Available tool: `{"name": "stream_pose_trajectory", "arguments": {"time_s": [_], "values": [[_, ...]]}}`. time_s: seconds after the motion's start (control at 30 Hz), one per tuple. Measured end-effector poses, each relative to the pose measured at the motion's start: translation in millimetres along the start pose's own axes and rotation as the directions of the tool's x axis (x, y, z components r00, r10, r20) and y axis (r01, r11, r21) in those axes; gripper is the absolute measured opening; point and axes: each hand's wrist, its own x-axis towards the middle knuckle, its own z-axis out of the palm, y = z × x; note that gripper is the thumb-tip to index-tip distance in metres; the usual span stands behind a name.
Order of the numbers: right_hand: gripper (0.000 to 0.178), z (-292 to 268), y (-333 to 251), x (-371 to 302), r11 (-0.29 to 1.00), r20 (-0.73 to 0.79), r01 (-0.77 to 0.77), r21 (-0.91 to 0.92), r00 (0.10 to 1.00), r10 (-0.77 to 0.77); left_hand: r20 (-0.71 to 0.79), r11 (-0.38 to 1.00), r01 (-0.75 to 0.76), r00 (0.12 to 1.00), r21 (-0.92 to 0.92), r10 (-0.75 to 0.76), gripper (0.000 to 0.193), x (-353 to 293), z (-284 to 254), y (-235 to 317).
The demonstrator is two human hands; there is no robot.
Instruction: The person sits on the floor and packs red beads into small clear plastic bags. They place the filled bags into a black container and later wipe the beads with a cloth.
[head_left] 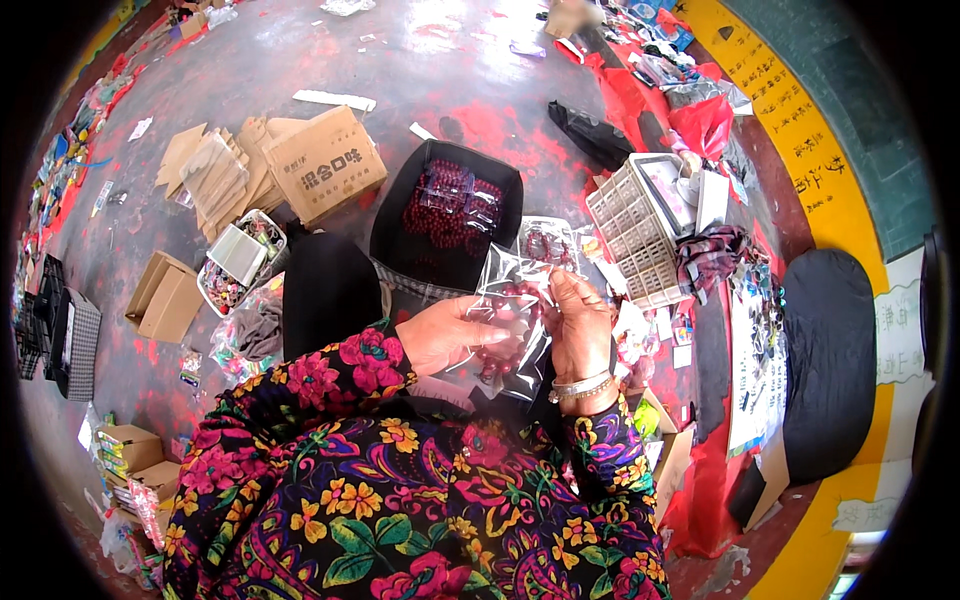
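A clear, shiny plastic bag (518, 292) is stretched between my two hands in front of my chest. My left hand (445, 332) grips its left side, the thumb lying across the front and the fingers behind. With bent fingers my right hand (582, 325), a bracelet at its wrist, pinches the bag's upper right part. Dark red beads show through the film, though glare hides how many. Just beyond stands a black fabric bin (395, 190) holding dark red bead strings (450, 215), some in clear bags. A small white tray (560, 222) with more red beads sits right of it.
A cardboard box (335, 165) and flattened cardboard (205, 170) lie at the far left. Nearer are a black stool (330, 295), a white basket (240, 250) of small items and an open carton (165, 300). A cream plastic crate (630, 235) stands right, beside red cloth and clutter.
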Motion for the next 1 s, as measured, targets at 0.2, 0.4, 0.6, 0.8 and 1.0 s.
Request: {"name": "stream_pose_trajectory", "arguments": {"time_s": [0.2,0.4,0.6,0.8,1.0], "values": [[0.014,0,2,-1,0.998,0.049,-0.054,0.038,0.997,0.053,-0.098,0.972,-0.143,0.982,0.186,0.163,0.032,8,-7,22],[0.013,-4,13,2,0.999,0.11,-0.044,0.015,0.993,0.042,-0.263,0.972,-0.188,0.939,0.141,0.22,0.023,14,-8,46],[0.014,-3,12,-2,1.0,0.098,-0.016,0.004,0.995,0.015,-0.239,0.948,-0.289,0.919,0.132,0.313,0.022,14,-7,48],[0.017,14,-8,-13,0.999,0.14,0.044,0.013,0.989,-0.045,-0.196,0.934,-0.325,0.916,0.151,0.35,0.026,10,-3,58],[0.016,0,-16,0,0.985,0.061,0.07,0.16,0.995,-0.081,-0.179,0.956,-0.286,0.939,0.07,0.294,0.062,5,-13,67]]}}
